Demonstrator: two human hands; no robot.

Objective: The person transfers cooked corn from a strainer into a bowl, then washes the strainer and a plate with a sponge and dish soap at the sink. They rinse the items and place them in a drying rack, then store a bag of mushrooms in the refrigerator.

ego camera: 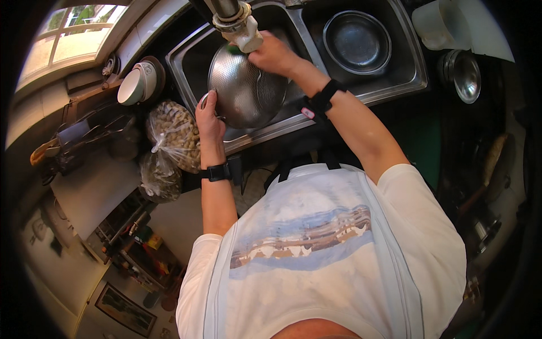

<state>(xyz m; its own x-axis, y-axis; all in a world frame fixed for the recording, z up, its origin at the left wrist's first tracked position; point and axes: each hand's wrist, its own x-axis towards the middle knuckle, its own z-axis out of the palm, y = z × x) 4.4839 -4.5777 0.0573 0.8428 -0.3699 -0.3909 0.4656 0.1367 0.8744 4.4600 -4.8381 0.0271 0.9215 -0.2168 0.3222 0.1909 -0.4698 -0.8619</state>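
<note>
A round metal pan [241, 89] with a honeycomb-textured surface is tilted over the left sink basin [190, 63]. My left hand [209, 116] grips its loop handle [204, 100] at the lower left, thumb on top. At the pan's upper edge is my right hand [275, 55], curled close against the faucet spout [245, 36]. The spout covers part of its fingers. A small green thing [233, 49], perhaps a scouring pad, shows on the pan just past the spout; whether my right fingers hold it is hidden.
In the right basin lies a round metal bowl [358, 42]. Stacked metal bowls [465, 78] and a whitish container [440, 25] stand right of the sink. To the left are ceramic bowls [131, 87] and tied plastic bags, one of peanuts [175, 127]. The faucet hangs low over the pan.
</note>
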